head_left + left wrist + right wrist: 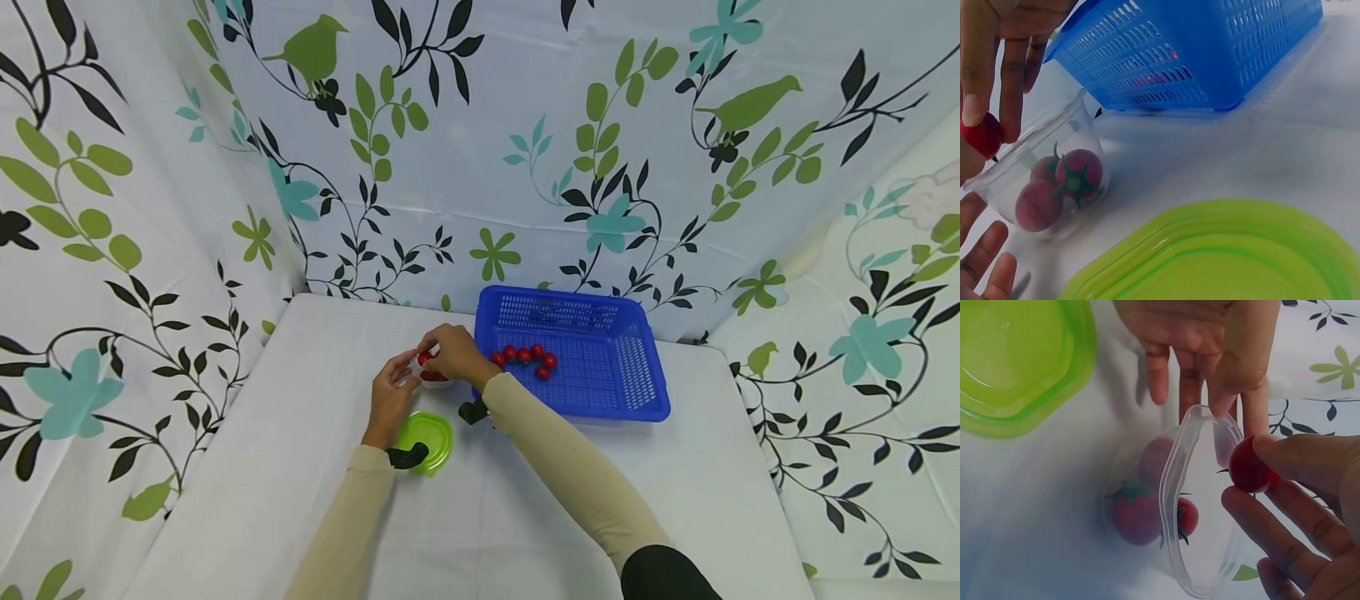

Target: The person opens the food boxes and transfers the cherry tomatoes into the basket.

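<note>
My right hand (453, 354) pinches a red cherry tomato (1249, 465) between thumb and fingers at the mouth of a clear plastic container (1171, 481). Steadying that container by its rim is my left hand (390, 396), its thumb and fingers on either side of the edge. Several cherry tomatoes (1079, 172) with green stems lie inside the container, which leans to one side in the right wrist view. A green lid (438, 429) lies flat on the table beside my left wrist, partly covered by it in the head view.
A blue slotted basket (654, 367) stands to the right of the hands, with several cherry tomatoes (524, 355) toward its left side. White cloth covers the table (300, 400). Patterned curtains (495, 167) hang behind and on both sides.
</note>
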Action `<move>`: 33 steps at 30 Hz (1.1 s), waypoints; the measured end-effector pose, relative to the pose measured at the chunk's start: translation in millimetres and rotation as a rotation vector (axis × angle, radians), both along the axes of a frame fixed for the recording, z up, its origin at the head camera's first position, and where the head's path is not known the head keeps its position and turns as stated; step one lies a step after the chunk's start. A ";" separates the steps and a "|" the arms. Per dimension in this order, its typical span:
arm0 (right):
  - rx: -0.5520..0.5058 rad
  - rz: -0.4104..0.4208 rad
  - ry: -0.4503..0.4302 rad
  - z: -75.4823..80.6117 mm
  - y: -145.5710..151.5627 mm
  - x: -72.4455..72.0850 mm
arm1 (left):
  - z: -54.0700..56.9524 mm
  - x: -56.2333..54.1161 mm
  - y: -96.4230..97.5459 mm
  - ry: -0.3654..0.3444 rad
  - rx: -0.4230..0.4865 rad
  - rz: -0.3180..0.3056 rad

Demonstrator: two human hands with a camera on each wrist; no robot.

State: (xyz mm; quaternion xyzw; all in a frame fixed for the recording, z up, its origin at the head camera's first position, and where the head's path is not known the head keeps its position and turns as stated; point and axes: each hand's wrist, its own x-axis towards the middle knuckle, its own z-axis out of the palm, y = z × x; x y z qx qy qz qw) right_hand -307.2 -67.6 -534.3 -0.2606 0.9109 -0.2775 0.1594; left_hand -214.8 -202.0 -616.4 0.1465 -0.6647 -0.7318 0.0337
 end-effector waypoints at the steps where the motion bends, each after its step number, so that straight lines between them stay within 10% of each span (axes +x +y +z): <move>1: -0.001 0.003 0.005 0.4 0.8 0.0 | -2.2 -0.3 0.9 0.010 0.009 -0.002; 14: -0.048 -0.004 -0.020 0.0 8.3 -1.0 | -12.2 -1.4 4.5 0.059 0.073 -0.042; 33: -0.083 -0.030 -0.011 6.5 17.7 1.0 | -6.9 -6.5 11.8 0.025 -0.175 -0.012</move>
